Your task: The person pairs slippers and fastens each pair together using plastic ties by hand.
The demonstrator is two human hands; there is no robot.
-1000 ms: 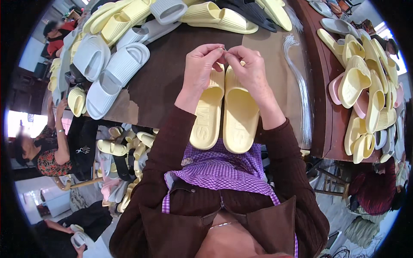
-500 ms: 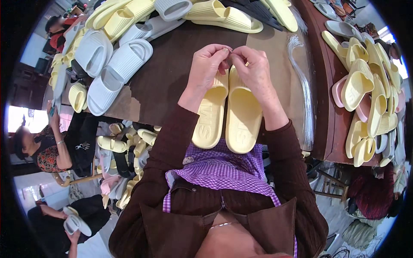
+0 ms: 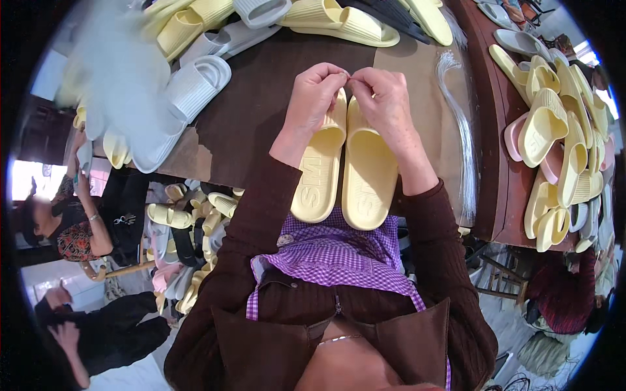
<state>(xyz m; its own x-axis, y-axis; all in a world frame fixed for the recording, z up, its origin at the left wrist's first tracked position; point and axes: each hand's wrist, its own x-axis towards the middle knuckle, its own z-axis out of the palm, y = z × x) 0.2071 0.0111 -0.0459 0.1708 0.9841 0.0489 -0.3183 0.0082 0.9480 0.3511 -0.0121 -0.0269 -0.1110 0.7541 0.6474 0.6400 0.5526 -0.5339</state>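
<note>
Two pale yellow slide sandals [image 3: 345, 169] lie side by side on the brown table [image 3: 261, 98], heels hanging over its near edge toward me. My left hand [image 3: 314, 91] and my right hand [image 3: 381, 98] meet over the straps at the sandals' far end. The fingertips of both hands are pinched together on something small between the two straps; I cannot make out what it is. Dark brown sleeves cover both forearms.
White slides [image 3: 189, 91] and yellow slides [image 3: 339, 23] are piled along the far and left table edge. A bundle of clear plastic ties [image 3: 460, 124] lies at the right. More yellow slides [image 3: 554, 130] fill a red-brown side table. Two people [image 3: 72, 228] sit lower left among loose sandals.
The view has shifted slightly, so the sandals sit a little lower in frame. Both hands stay pinched together over the straps. A blurred white shape now sweeps across the upper left.
</note>
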